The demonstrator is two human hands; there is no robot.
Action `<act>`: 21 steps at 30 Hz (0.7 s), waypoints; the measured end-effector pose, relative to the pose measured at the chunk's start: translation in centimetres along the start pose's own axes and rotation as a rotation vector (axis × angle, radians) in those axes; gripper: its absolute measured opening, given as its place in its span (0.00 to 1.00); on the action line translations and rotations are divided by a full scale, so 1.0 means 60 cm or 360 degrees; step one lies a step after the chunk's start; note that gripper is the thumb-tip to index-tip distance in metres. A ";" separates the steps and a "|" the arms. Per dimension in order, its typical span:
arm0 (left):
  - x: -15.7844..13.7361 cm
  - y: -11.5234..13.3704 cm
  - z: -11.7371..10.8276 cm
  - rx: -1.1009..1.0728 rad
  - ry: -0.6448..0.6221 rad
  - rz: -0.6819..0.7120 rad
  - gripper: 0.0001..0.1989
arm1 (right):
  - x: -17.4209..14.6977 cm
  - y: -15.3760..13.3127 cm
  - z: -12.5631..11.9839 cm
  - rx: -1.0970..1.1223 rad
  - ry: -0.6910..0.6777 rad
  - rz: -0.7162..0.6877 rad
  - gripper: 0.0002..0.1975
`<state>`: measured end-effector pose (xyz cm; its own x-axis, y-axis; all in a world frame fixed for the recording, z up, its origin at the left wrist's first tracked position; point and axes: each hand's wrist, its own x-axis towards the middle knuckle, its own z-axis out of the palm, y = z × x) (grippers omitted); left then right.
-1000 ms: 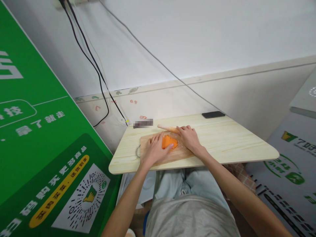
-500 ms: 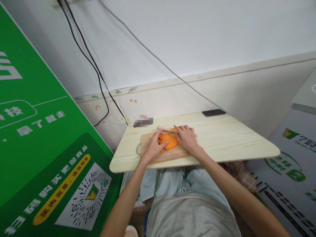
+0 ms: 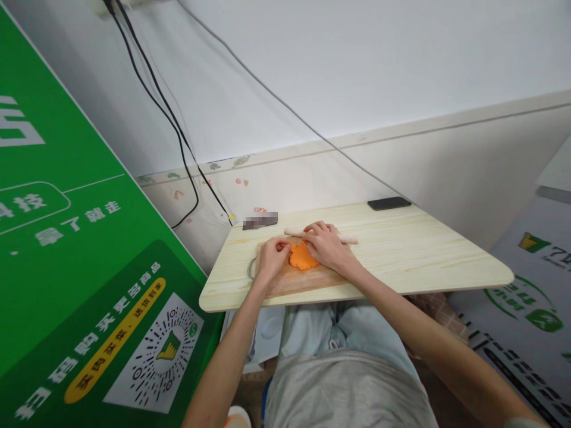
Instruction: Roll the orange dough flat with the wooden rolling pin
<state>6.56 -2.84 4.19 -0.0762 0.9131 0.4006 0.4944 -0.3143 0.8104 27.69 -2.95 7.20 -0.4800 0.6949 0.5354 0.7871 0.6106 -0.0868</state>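
A flat, ragged-edged round of orange modelling dough point(image 3: 303, 256) lies on a wooden cutting board point(image 3: 289, 284). My left hand point(image 3: 273, 259) is at the dough's upper left edge, thumb and forefinger pinched together there; the exact contact is tiny in view. My right hand point(image 3: 329, 245) lies palm down over the dough's right side, its fingers stretched out and partly covering the dough. Just behind those fingers, a wooden rolling pin point(image 3: 293, 232) lies across the board's far side, its middle hidden by the right hand.
The pale wooden table point(image 3: 423, 255) stands against the wall. A black phone point(image 3: 389, 203) lies at its far right, and a dark blurred-out item point(image 3: 260, 221) at its far left. A green printed panel point(image 3: 89, 249) rises at the left; cables point(image 3: 178, 131) hang along the wall.
My left hand's thumb has come off the dough's middle and drawn back left into a pinch at the edge. My right hand has shifted slightly left, uncovering the rolling pin's right end.
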 end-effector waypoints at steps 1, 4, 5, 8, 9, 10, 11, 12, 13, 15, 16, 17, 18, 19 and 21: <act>-0.002 -0.001 -0.002 0.0000 -0.0023 0.0022 0.07 | 0.001 -0.003 0.003 -0.0011 -0.0004 0.0009 0.18; -0.003 -0.004 -0.001 -0.0017 -0.0107 0.0081 0.07 | -0.004 -0.010 0.010 -0.0042 0.0008 0.0044 0.16; -0.002 -0.005 0.001 -0.0002 -0.0131 0.0092 0.08 | -0.007 -0.013 0.012 -0.0049 0.0016 0.0056 0.16; 0.001 -0.008 0.005 0.0064 -0.0191 0.0138 0.09 | -0.015 -0.018 0.014 -0.0046 0.0024 0.0056 0.17; 0.002 -0.008 0.006 0.0083 -0.0206 0.0160 0.09 | -0.016 -0.018 0.014 -0.0035 0.0020 0.0051 0.18; 0.002 -0.009 0.006 0.0099 -0.0213 0.0183 0.09 | -0.016 -0.018 0.015 -0.0021 0.0016 0.0048 0.18; 0.002 -0.009 0.006 0.0112 -0.0218 0.0209 0.08 | -0.016 -0.018 0.016 -0.0004 0.0011 0.0048 0.19; 0.001 -0.009 0.005 0.0125 -0.0227 0.0236 0.08 | -0.016 -0.017 0.017 0.0014 0.0009 0.0049 0.19; 0.001 -0.009 0.005 0.0140 -0.0242 0.0263 0.08 | -0.016 -0.016 0.019 0.0031 0.0008 0.0048 0.19; 0.000 -0.010 0.004 0.0174 -0.0270 0.0298 0.07 | -0.015 -0.013 0.021 0.0063 0.0009 0.0041 0.18; 0.000 -0.011 0.004 0.0190 -0.0282 0.0302 0.07 | -0.015 -0.013 0.022 0.0076 0.0007 0.0037 0.17; 0.000 -0.012 0.004 0.0203 -0.0291 0.0300 0.07 | -0.015 -0.012 0.023 0.0087 0.0005 0.0037 0.17; 0.000 -0.013 0.004 0.0211 -0.0297 0.0294 0.07 | -0.016 -0.012 0.023 0.0096 0.0003 0.0040 0.17; 0.000 -0.013 0.003 0.0217 -0.0301 0.0290 0.07 | -0.016 -0.012 0.024 0.0102 0.0000 0.0044 0.17; 0.001 -0.013 0.003 0.0231 -0.0321 0.0298 0.07 | -0.016 -0.012 0.023 0.0112 -0.0005 0.0051 0.17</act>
<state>6.31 -2.51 3.48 0.1941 0.8805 0.4326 0.6033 -0.4548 0.6551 27.04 -3.53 5.58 -0.4566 0.7156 0.5286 0.7730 0.6133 -0.1625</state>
